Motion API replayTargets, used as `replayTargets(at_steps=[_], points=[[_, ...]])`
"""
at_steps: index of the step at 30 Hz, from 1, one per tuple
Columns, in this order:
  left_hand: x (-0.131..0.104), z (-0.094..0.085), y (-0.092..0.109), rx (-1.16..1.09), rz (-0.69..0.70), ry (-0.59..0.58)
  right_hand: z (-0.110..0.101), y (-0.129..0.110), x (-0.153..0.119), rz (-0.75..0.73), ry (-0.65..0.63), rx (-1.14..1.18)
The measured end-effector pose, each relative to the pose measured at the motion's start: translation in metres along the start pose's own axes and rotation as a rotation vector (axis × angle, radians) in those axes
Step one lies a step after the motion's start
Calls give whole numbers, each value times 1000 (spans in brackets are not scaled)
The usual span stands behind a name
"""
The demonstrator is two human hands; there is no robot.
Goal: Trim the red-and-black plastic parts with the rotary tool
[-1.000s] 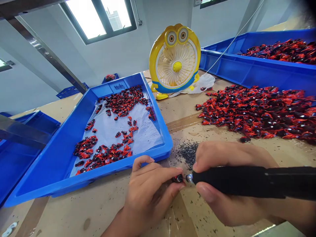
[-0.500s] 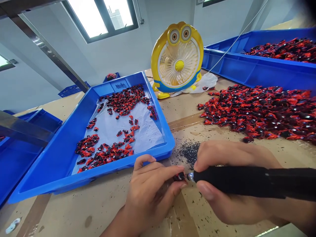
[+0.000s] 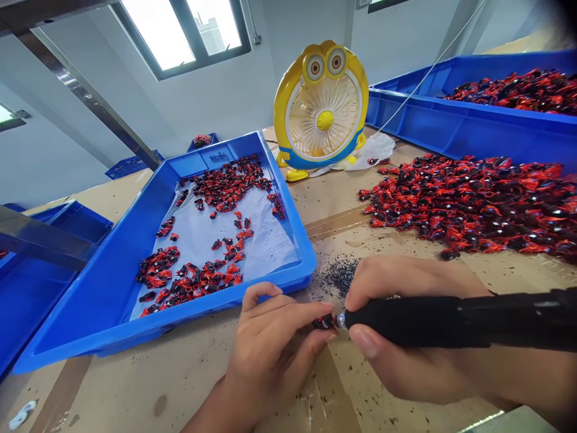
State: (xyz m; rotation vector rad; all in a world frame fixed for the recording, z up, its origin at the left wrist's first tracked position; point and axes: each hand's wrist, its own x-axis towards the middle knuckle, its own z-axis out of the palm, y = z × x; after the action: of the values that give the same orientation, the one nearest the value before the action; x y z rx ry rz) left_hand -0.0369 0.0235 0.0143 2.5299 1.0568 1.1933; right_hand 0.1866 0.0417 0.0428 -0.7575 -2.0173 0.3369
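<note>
My left hand pinches a small black-and-red plastic piece between thumb and forefinger, just above the table. My right hand is closed around a thick black rotary tool, held almost level. Its silvery metal tip points left and meets the right end of the piece, or nearly so; the exact contact is too small to make out. Just beyond the fingers, black shavings are scattered on the tabletop.
A blue tray lined with white sheet holds several similar pieces. Many longer black-and-red pieces lie heaped at right, before another blue tray. A yellow fan stands behind. Cardboard and tape cover the table.
My right hand and the tool have shifted slightly left, and the tool's rear end has risen a little. My left hand keeps its pinch, almost unmoved.
</note>
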Motion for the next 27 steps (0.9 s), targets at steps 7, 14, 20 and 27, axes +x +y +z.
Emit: replayTargets(at_steps=[7, 14, 20, 27], points=[[1, 0, 1, 12, -10, 7, 4, -1, -3, 72, 61, 61], [1, 1, 1, 20, -4, 11, 7, 0, -7, 82, 67, 105], [-1, 0, 1, 5, 0, -5, 7, 2, -9, 95, 60, 117], [0, 0, 1, -2, 6, -13, 10, 2, -10, 106, 98, 155]])
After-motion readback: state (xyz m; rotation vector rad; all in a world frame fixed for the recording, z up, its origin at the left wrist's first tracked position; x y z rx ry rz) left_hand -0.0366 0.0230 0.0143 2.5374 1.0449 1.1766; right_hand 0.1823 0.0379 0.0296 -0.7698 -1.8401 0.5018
